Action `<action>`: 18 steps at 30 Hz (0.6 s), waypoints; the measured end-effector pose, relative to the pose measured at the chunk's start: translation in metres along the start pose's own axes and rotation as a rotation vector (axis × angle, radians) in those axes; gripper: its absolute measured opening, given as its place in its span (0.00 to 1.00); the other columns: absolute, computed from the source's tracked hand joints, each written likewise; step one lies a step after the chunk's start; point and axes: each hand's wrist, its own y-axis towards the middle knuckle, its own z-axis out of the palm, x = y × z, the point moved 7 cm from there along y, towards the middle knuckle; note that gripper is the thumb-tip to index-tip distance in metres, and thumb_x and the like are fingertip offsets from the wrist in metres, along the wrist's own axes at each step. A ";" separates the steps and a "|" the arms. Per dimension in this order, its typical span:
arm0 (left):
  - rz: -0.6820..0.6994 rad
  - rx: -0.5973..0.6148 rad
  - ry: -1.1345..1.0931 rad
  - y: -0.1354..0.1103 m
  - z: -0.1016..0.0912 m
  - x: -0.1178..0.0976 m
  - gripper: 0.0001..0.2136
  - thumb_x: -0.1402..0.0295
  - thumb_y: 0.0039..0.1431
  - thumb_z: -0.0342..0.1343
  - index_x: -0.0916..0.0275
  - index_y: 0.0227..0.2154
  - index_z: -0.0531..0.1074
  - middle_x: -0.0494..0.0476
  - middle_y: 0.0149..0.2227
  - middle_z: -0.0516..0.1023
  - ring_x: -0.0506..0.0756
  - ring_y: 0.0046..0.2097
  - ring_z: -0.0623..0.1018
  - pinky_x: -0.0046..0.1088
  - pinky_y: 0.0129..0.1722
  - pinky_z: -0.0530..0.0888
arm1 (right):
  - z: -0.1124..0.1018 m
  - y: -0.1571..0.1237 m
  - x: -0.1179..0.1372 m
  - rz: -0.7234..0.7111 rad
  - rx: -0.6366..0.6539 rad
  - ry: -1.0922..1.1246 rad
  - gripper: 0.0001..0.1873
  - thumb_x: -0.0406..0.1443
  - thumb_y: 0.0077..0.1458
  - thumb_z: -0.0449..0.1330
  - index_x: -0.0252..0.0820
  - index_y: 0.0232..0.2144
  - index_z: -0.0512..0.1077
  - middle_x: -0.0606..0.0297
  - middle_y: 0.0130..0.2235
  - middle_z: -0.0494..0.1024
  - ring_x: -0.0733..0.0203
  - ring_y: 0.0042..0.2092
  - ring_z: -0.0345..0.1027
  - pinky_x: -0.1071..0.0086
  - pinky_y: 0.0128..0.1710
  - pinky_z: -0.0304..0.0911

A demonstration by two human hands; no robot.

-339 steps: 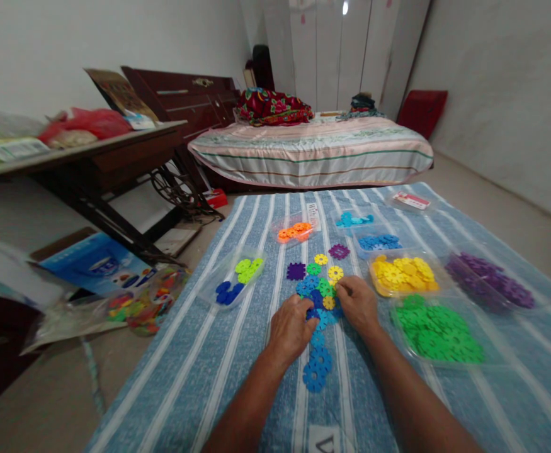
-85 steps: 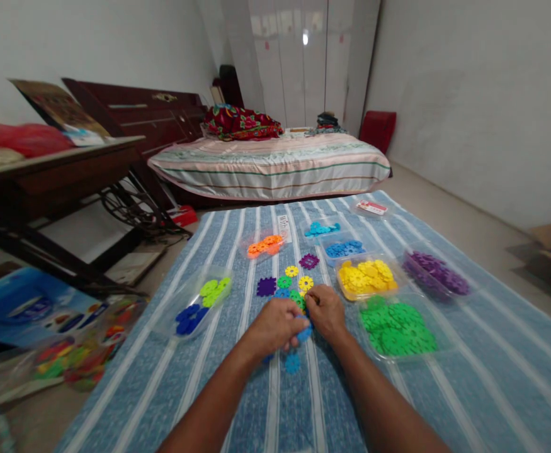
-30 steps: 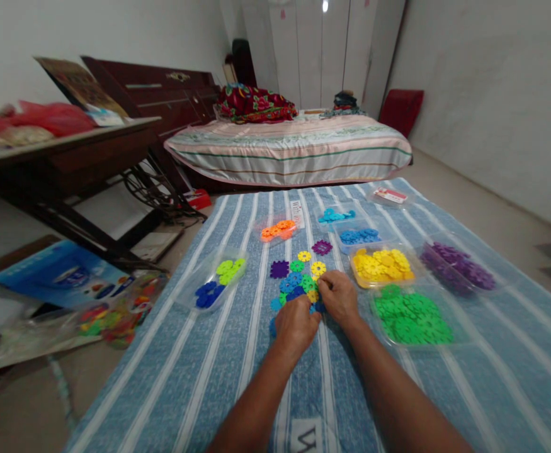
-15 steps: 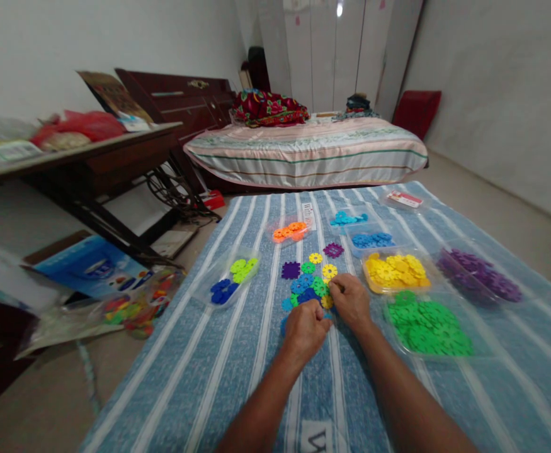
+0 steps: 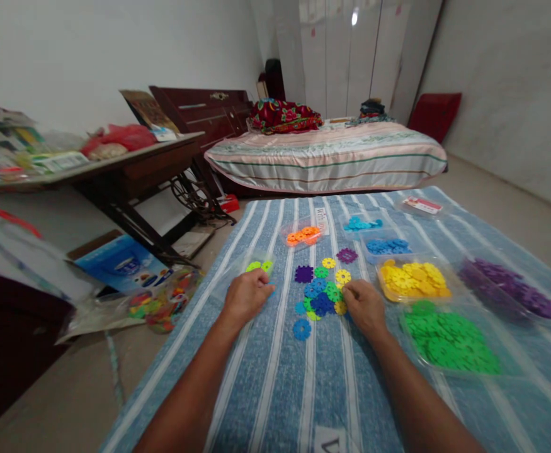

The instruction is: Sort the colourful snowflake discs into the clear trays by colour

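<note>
My left hand [image 5: 249,294] is closed over the near part of a clear tray that holds lime-green notched discs [image 5: 259,266]. A sliver of blue shows by its fingertips, but what it grips is hidden. At the right edge of a cluster of plastic notched discs [image 5: 322,304], in blue, green and yellow, my right hand [image 5: 364,306] pinches a piece, mostly covered by the fingers. Just below the cluster lies a blue disc [image 5: 302,329]. Above it are a dark purple square piece [image 5: 304,274], a green disc [image 5: 321,272], yellow discs [image 5: 343,277] and a purple piece [image 5: 347,255].
Clear trays hold orange discs [image 5: 302,236], light-blue discs [image 5: 361,223], blue discs [image 5: 387,246], yellow discs [image 5: 414,280], purple pieces [image 5: 509,286] and green discs [image 5: 449,336]. A striped cloth [image 5: 275,409] covers the surface. Beyond stand a bed [image 5: 327,157] and a side table [image 5: 138,157].
My left hand has moved left from the cluster to the lime-green discs' tray, uncovering the blue disc below the cluster. My right hand stays at the cluster's right edge. The view has shifted left.
</note>
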 end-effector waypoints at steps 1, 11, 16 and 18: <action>-0.019 -0.017 0.084 0.007 -0.008 0.008 0.05 0.65 0.47 0.57 0.60 0.24 0.70 0.48 0.24 0.73 0.51 0.29 0.73 0.25 0.28 0.62 | 0.000 0.000 0.000 0.001 -0.002 -0.002 0.14 0.39 0.54 0.50 0.41 0.24 0.73 0.63 0.30 0.75 0.59 0.35 0.65 0.68 0.37 0.55; -0.073 0.094 0.090 0.038 -0.010 0.045 0.05 0.66 0.44 0.57 0.62 0.20 0.70 0.48 0.18 0.70 0.51 0.25 0.71 0.24 0.26 0.62 | -0.001 0.001 0.001 0.015 0.005 0.010 0.15 0.40 0.54 0.50 0.41 0.24 0.72 0.63 0.30 0.74 0.59 0.35 0.65 0.68 0.37 0.56; -0.109 0.028 0.079 0.039 -0.024 0.054 0.07 0.65 0.46 0.56 0.62 0.20 0.70 0.48 0.19 0.70 0.50 0.25 0.70 0.22 0.25 0.62 | -0.002 0.001 0.002 0.023 0.005 0.021 0.14 0.40 0.54 0.50 0.41 0.24 0.73 0.63 0.30 0.75 0.59 0.36 0.66 0.68 0.38 0.56; -0.121 0.012 0.156 0.037 -0.029 0.058 0.07 0.65 0.48 0.56 0.61 0.20 0.70 0.48 0.19 0.70 0.50 0.26 0.70 0.22 0.26 0.62 | -0.002 0.001 0.002 0.028 0.003 0.021 0.14 0.39 0.54 0.51 0.42 0.24 0.73 0.63 0.30 0.75 0.59 0.36 0.66 0.68 0.38 0.57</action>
